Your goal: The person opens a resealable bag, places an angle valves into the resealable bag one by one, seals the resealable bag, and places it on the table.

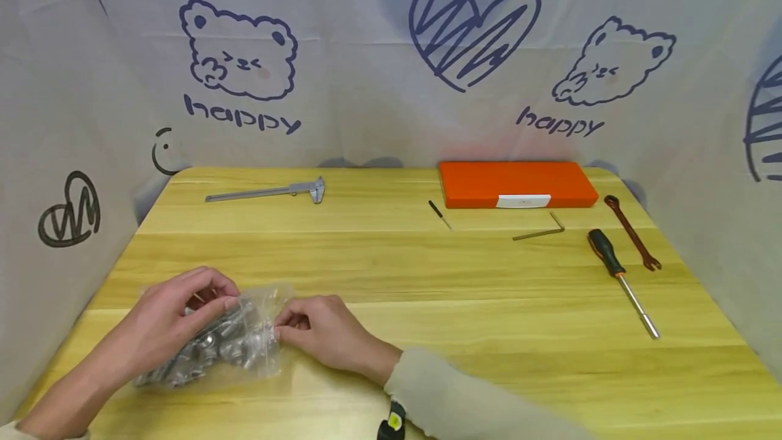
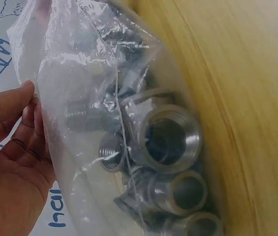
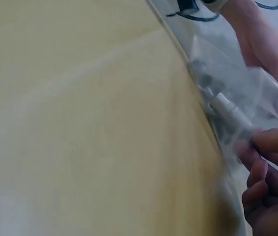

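Clear bag of metal fittings on table, pinched between left hand, right hand

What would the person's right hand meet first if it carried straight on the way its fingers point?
The right hand points leftward and already pinches the clear plastic bag of metal fittings; beyond it, probably the left hand.

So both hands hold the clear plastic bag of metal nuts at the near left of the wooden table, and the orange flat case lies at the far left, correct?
Not quite. Both the left hand and right hand do hold the clear plastic bag of metal nuts at the near left of the wooden table, but the orange flat case lies at the far right, as the head view shows.
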### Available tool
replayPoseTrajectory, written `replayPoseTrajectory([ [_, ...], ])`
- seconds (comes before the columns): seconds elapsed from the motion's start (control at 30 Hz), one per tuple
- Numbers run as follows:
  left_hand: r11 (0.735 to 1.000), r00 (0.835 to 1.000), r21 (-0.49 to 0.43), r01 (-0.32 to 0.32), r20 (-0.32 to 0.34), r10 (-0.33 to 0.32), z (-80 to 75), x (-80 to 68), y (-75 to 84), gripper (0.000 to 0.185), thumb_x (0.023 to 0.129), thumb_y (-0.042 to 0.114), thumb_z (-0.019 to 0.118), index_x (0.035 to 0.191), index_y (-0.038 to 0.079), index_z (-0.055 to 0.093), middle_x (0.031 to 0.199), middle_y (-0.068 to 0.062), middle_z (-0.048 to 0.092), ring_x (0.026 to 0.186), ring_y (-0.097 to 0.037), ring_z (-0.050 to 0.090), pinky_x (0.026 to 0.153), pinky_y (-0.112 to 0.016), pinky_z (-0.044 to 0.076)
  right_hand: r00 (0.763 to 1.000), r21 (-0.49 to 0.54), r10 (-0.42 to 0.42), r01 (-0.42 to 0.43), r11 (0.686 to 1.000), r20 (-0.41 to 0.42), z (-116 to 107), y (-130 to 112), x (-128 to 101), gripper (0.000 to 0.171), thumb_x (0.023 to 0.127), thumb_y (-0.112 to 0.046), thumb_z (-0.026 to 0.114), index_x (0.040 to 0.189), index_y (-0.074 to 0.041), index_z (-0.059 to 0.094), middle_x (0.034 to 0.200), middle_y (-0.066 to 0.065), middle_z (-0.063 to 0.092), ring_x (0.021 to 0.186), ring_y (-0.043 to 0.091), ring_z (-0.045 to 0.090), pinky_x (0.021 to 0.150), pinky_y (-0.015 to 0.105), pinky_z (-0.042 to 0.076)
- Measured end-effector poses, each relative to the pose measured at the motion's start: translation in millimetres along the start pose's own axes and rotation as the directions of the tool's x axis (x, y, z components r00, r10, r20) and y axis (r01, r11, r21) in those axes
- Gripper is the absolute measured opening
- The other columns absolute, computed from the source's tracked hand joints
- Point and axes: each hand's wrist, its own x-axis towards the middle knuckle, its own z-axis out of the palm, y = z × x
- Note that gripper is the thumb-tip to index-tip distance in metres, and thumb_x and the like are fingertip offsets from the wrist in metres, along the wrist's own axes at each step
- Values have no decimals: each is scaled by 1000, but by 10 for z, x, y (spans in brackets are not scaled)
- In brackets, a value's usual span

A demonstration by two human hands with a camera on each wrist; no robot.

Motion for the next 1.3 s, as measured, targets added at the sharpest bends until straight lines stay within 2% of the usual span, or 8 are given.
replayPoseTrajectory([
  [0.17,1000,1000,-4,18,20,-18,7,19,15,7,105,19,76,109,24,74,100,13,74,85,2,68,71,-25,60,1000,-20,-13,13,1000,20,54,-7,-22,17,108,-20,70,117,-14,83,101,-9,79,80,-11,58,75,9,52],
  [0.33,1000,1000,7,-16,2,16,11,20,5,9,103,17,77,107,24,74,97,14,73,84,3,66,70,-24,59,999,154,33,-32,988,-3,-8,4,-180,32,115,-37,59,108,-14,80,95,-9,77,81,-7,61,78,15,52],
  [0.63,1000,994,15,-21,110,19,-33,139,28,6,106,21,74,108,26,73,98,16,71,86,3,64,75,-24,59,972,300,-11,-62,952,236,59,-104,-375,27,110,-36,69,118,-12,79,92,-9,82,80,-8,71,78,14,59],
  [0.77,1000,978,-14,20,206,-17,-55,283,43,10,112,29,66,116,23,73,106,9,72,94,-5,65,77,-28,57,980,320,6,-70,945,198,93,-114,-401,23,107,-31,73,114,-10,81,99,-11,82,83,-10,70,80,15,60],
  [0.9,1000,958,8,27,287,-29,-67,450,-10,31,115,33,58,135,13,70,135,-12,70,124,-34,65,96,-52,58,985,320,15,-70,945,172,105,-120,-425,21,106,-31,76,111,-11,82,96,-14,80,78,-10,67,76,15,60],
  [1.0,999,915,12,52,400,-52,-68,537,-55,44,116,35,55,148,5,62,145,-20,66,133,-44,62,102,-63,56,987,309,13,-64,949,163,117,-118,-445,22,106,-32,75,111,-13,83,93,-16,79,74,-10,65,72,15,59],
  [1.13,996,858,-2,84,508,-71,-84,599,-76,39,115,33,57,141,5,67,129,-9,74,114,-26,71,93,-45,61,989,306,-1,-45,951,148,129,-99,-468,22,106,-33,74,111,-13,84,94,-14,80,73,-10,64,71,15,58],
  [1.3,998,871,-43,36,491,-11,-82,651,-89,16,114,23,60,112,14,73,99,5,66,89,-10,57,75,-27,49,992,293,-32,-6,956,124,95,-47,-505,19,107,-28,74,110,-11,83,98,-6,82,71,-10,62,70,14,58],
])
